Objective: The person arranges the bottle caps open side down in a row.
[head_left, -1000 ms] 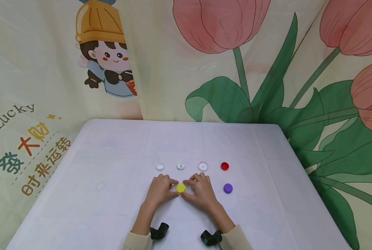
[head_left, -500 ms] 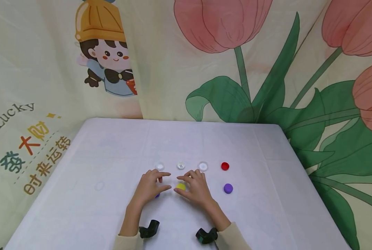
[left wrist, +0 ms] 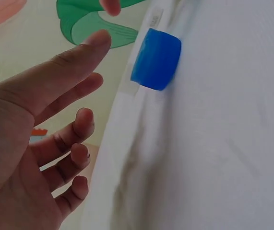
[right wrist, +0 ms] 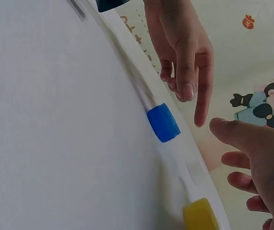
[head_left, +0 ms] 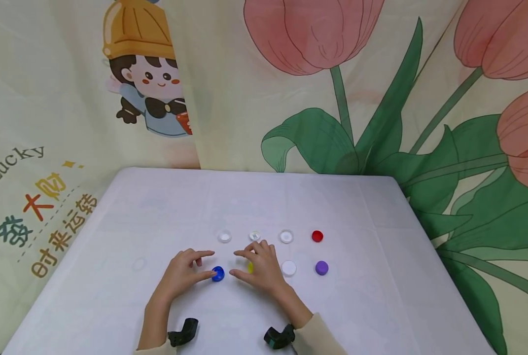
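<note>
A blue bottle cap (head_left: 219, 274) lies on the white table between my two hands. My left hand (head_left: 179, 276) is held beside it with thumb and forefinger spread; the thumb tip overlaps the cap in the head view, but the left wrist view shows a gap between hand and blue cap (left wrist: 157, 60). To the cap's right, my right hand (head_left: 262, 270) hovers with its fingers apart, holding nothing. It partly covers a yellow cap (head_left: 250, 267), which the right wrist view shows as a separate yellow cap (right wrist: 200, 215) on the table.
Right of my hands lie a white cap (head_left: 289, 268) and a purple cap (head_left: 322, 267). Behind them a row holds a red cap (head_left: 317, 236) and three pale round pieces, one a white ring (head_left: 286, 236). A printed cloth (head_left: 228, 98) hangs beyond the table's far edge.
Both hands were around the yellow cap. They have parted from it and shifted left, the left hand farther, so the blue cap now shows between them. The yellow cap stays on the table.
</note>
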`<action>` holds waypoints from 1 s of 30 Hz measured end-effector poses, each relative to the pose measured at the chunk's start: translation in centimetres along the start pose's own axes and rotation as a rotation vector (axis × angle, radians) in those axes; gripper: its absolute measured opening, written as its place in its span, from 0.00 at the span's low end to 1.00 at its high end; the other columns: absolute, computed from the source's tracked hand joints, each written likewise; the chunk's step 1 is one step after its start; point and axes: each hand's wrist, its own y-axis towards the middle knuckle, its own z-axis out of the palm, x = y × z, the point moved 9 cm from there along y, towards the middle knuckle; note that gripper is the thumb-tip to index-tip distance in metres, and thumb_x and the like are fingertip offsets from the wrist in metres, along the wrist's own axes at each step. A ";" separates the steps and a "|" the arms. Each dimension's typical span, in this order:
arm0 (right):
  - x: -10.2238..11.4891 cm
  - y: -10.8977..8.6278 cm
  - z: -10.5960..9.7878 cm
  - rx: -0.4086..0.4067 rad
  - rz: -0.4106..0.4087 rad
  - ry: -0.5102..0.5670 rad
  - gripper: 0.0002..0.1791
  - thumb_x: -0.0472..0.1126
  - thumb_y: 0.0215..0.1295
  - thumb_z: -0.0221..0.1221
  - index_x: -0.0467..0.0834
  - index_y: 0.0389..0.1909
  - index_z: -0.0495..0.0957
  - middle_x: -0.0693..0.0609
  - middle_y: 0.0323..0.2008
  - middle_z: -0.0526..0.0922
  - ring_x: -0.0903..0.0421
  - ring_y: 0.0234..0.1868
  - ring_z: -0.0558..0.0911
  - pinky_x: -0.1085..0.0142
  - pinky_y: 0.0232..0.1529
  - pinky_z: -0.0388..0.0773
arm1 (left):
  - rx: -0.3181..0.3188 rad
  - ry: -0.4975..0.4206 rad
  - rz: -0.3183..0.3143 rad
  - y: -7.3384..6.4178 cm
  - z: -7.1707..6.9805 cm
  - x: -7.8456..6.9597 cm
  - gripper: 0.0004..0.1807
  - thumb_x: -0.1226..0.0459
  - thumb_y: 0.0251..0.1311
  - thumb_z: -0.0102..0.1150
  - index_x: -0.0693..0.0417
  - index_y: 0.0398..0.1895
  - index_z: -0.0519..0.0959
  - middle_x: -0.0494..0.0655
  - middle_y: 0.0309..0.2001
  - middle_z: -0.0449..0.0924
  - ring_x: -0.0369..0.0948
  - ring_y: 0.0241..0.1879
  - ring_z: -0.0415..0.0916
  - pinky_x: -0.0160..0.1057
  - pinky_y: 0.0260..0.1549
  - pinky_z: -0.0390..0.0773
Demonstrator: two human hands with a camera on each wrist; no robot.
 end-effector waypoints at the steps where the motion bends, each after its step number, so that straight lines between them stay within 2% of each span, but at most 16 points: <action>1: 0.4 0.1 0.1 -0.005 -0.015 -0.012 0.24 0.63 0.44 0.63 0.55 0.41 0.81 0.59 0.33 0.73 0.61 0.33 0.65 0.67 0.36 0.58 | 0.002 -0.009 0.002 -0.1 0.1 0.2 0.26 0.52 0.36 0.71 0.44 0.44 0.80 0.41 0.24 0.69 0.38 0.27 0.61 0.34 0.26 0.60; 6: 1.9 0.3 1.3 0.001 -0.079 -0.103 0.24 0.64 0.43 0.63 0.56 0.39 0.82 0.59 0.31 0.73 0.61 0.32 0.64 0.68 0.35 0.57 | 0.016 -0.048 0.023 -0.3 0.7 0.7 0.23 0.53 0.36 0.72 0.44 0.42 0.81 0.40 0.24 0.69 0.39 0.26 0.63 0.33 0.26 0.61; 12: 2.2 0.4 3.0 0.090 -0.043 -0.145 0.21 0.64 0.45 0.62 0.58 0.38 0.82 0.60 0.32 0.72 0.62 0.32 0.63 0.68 0.35 0.56 | 0.015 -0.063 0.047 -0.4 1.0 0.8 0.19 0.53 0.36 0.72 0.44 0.36 0.83 0.40 0.23 0.70 0.38 0.25 0.63 0.33 0.25 0.61; 17: 2.5 0.3 3.4 0.111 -0.038 -0.161 0.19 0.64 0.46 0.61 0.59 0.36 0.83 0.60 0.32 0.73 0.62 0.32 0.64 0.68 0.34 0.56 | 0.036 -0.059 0.048 -0.3 1.3 0.8 0.15 0.52 0.39 0.70 0.43 0.34 0.83 0.39 0.23 0.70 0.37 0.26 0.63 0.33 0.26 0.61; 23: 2.5 0.3 3.1 0.099 -0.039 -0.144 0.18 0.63 0.45 0.62 0.58 0.36 0.83 0.60 0.32 0.73 0.62 0.32 0.64 0.69 0.34 0.56 | 0.023 -0.056 0.068 -0.2 1.3 0.4 0.15 0.52 0.38 0.70 0.42 0.33 0.83 0.37 0.22 0.70 0.35 0.25 0.62 0.33 0.25 0.61; 30: 2.4 0.3 0.7 0.000 -0.052 -0.051 0.17 0.61 0.46 0.63 0.56 0.35 0.83 0.60 0.30 0.73 0.62 0.31 0.64 0.69 0.34 0.57 | -0.004 -0.059 0.044 0.1 0.6 -0.6 0.15 0.48 0.40 0.67 0.37 0.35 0.83 0.32 0.22 0.68 0.35 0.27 0.61 0.33 0.25 0.62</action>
